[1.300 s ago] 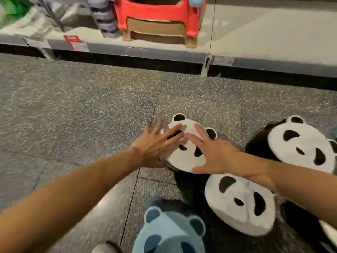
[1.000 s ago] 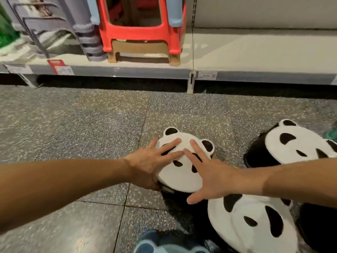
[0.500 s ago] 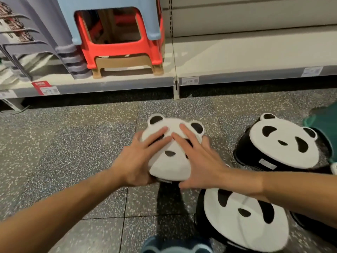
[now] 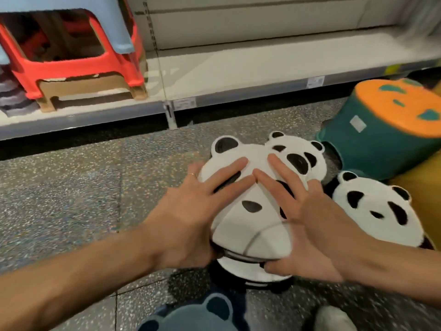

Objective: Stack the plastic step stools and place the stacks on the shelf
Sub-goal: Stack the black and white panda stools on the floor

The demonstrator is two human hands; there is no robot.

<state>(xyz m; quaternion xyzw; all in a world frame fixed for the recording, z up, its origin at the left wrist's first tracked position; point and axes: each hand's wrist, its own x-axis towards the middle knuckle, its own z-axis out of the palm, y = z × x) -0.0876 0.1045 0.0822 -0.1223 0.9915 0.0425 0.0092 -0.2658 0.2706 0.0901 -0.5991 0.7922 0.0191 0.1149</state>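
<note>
A round white plastic step stool with a black-and-white panda face (image 4: 250, 211) is held low over the speckled grey floor (image 4: 71, 187), tilted so that its two black ears point away toward the shelf and its chin end lies nearest the camera; its long axis, from chin to ears, runs from the person outward. It is gripped from both sides between the two hands, and directly beneath its near edge another white panda stool top on a black base (image 4: 253, 271) is seen, the two just apart or touching, which cannot be told. The left hand (image 4: 191, 218) is pressed against the stool's left flank, fingers spread flat across the face and a ring shown on one finger, while the right hand (image 4: 303, 216) clasps the right flank, fingers splayed over the top and thumb hooked under the near rim. Both forearms are extended forward and converge on the stool. Behind its right ear a second panda stool (image 4: 300, 154) is partly hidden, and a third panda stool (image 4: 374, 211) stands just to the right. A teal stool with an orange top (image 4: 386, 125) stands farther right, and a blue bear-faced stool (image 4: 195, 316) lies at the bottom edge. On the pale low shelf (image 4: 238, 68), at the left, a stack of blue, red and tan square stools (image 4: 78, 58) is set.
</note>
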